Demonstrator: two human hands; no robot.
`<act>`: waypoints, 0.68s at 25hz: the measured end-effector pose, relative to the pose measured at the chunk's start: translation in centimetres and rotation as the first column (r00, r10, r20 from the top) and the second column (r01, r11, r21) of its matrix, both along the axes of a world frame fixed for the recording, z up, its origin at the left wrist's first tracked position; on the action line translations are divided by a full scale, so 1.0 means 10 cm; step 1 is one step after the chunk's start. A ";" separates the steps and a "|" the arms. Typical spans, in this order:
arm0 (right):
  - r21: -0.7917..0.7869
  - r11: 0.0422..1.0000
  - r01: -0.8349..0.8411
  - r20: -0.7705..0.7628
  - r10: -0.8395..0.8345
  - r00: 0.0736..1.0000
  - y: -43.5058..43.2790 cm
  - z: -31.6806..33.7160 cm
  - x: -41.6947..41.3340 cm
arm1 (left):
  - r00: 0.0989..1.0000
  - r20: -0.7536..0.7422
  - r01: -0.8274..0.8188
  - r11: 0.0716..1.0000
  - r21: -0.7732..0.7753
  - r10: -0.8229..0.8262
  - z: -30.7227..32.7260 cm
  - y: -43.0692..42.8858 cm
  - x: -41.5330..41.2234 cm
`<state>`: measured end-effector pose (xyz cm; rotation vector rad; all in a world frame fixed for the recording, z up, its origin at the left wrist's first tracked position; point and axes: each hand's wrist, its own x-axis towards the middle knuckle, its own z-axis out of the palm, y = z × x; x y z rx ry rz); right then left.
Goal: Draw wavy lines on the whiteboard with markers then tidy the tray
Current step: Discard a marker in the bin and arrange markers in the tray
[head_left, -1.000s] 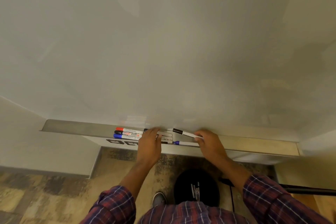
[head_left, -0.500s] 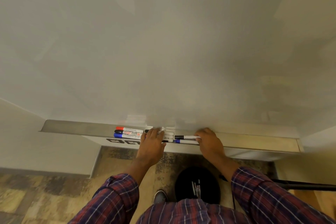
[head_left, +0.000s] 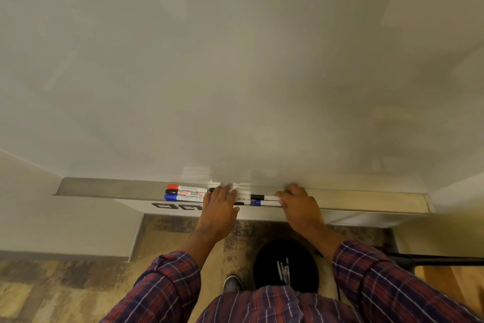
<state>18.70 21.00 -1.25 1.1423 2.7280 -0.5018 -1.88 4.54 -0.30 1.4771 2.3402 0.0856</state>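
Observation:
A blank whiteboard (head_left: 235, 60) fills the upper view, with a long metal tray (head_left: 104, 187) along its bottom edge. Three capped markers lie side by side in the tray: red (head_left: 187, 187), black (head_left: 186, 193), blue (head_left: 183, 198). To their right lie thinner markers, one black-capped (head_left: 263, 197) and one blue-capped (head_left: 262, 202). My left hand (head_left: 221, 207) rests with straight fingers on markers in the middle of the tray. My right hand (head_left: 298, 204) lies flat with its fingers touching the right ends of the thin markers.
Below the tray is patterned floor with a black round object (head_left: 285, 265) and a shoe (head_left: 231, 283). A dark bar (head_left: 432, 261) runs in from the right. The tray's right stretch (head_left: 379, 199) holds nothing.
My right hand has laid the black-capped thin marker, earlier tilted up, down into the tray beside the blue-capped one. Both hands now lie flatter against the markers.

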 end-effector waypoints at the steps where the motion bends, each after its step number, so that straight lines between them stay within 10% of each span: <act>1: 0.015 0.999 -0.043 0.030 0.042 0.999 -0.03 0.02 0.00 | 1.000 0.001 0.005 1.000 -0.005 -0.005 0.00 0.00 0.00; 17: 0.022 1.000 0.000 0.118 -0.002 0.993 -0.28 0.12 -0.09 | 0.992 -0.023 0.120 0.992 -0.046 -0.122 -0.04 -0.05 -0.12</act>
